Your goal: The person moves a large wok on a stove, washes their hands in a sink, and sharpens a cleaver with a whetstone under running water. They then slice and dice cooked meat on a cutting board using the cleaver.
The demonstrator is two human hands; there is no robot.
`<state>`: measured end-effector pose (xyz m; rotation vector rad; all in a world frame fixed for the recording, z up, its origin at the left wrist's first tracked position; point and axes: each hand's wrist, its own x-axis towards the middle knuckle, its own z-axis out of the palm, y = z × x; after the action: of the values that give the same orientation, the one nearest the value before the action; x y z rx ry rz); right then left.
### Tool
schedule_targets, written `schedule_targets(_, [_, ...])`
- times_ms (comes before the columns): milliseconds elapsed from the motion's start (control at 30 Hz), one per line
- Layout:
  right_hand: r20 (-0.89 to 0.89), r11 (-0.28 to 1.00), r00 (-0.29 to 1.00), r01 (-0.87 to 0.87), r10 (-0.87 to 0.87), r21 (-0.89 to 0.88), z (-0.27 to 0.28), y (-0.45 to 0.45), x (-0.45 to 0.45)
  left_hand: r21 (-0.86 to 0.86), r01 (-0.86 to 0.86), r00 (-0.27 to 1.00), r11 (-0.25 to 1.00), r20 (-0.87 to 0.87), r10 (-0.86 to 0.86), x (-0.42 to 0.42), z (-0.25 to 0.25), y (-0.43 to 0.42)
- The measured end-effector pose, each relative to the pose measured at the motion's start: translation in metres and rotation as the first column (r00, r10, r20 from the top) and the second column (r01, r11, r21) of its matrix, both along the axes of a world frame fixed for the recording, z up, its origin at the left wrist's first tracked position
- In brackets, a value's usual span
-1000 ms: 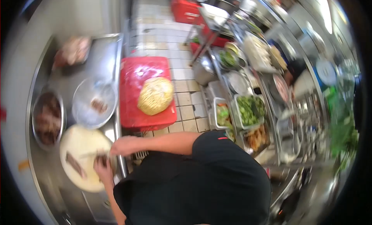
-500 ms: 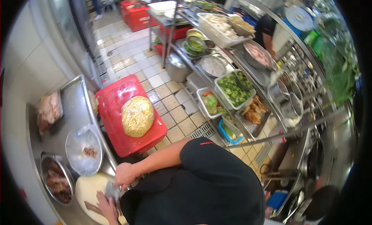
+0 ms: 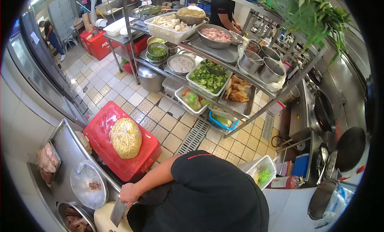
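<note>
1. Farthest left, up from the right hand and well apart from it, is a slab of pale pink raw meat (image 3: 47,163) in a tray.
2. Lower left of that hand, a round steel bowl (image 3: 85,214) holds dark brown pieces of meat (image 3: 76,223), partly cut off by the bottom edge.
3. Nearer the hand, on its left, stands a round bowl lined with clear plastic (image 3: 84,195); a small heap of brown meat scraps (image 3: 95,185) lies in it.
4. Below and left of the hand is a thick, round, cream-coloured cutting board (image 3: 105,216), only partly in view.
5. Over the board, a rectangular steel cleaver (image 3: 118,212) slants down from the right hand.
6. Above the hand, a red plastic box (image 3: 128,168) bears a clear bag of yellow noodles (image 3: 126,139).
7. The right hand (image 3: 129,193) is wrapped firmly about the cleaver's handle. The left hand's state cannot be told, as it does not show.
8. Well up and right of the right hand, a metal shelf rack (image 3: 256,111) carries a white rectangular plastic tub (image 3: 199,89) of chopped green vegetables (image 3: 206,77).
</note>
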<state>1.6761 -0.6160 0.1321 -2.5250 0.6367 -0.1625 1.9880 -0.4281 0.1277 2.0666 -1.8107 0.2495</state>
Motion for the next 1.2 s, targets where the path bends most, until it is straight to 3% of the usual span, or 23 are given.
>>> schedule_targets(267, [-0.011,0.995,0.995,0.098,-0.097,0.025,-0.038,0.025,0.023,-0.037,0.048,0.981,0.998,-0.188,-0.054,-0.026,-0.022,0.043])
schedule_targets(367, [-0.024,0.993,0.996,0.091,-0.09,0.071,-0.037,0.034,0.027,0.002,-0.047,0.919,0.999,-0.392,0.044,-0.05,-0.012,0.052])
schedule_targets(467, [-0.035,0.981,0.991,0.136,-0.132,0.138,-0.031,0.041,0.026,-0.264,0.04,0.987,0.964,-0.142,-0.08,-0.069,-0.004,0.052])
schedule_targets(667, [-0.075,0.965,0.988,0.149,-0.136,0.217,-0.019,0.041,0.03,-0.009,-0.135,0.838,0.991,-0.535,0.109,-0.061,-0.035,0.07])
schedule_targets(900, [-0.104,0.936,0.989,0.134,-0.105,0.325,-0.004,0.029,0.027,0.274,-0.263,0.398,0.925,-0.842,0.363,-0.054,-0.078,0.074])
schedule_targets(1167, [-0.125,0.899,0.992,0.049,0.006,0.435,-0.007,0.014,0.026,0.261,-0.337,0.326,0.905,-0.869,0.372,-0.057,-0.095,0.07])
schedule_targets(1200, [-0.126,0.889,0.992,0.045,0.015,0.456,-0.005,0.009,0.026,0.247,-0.349,0.361,0.904,-0.855,0.373,-0.061,-0.092,0.068])
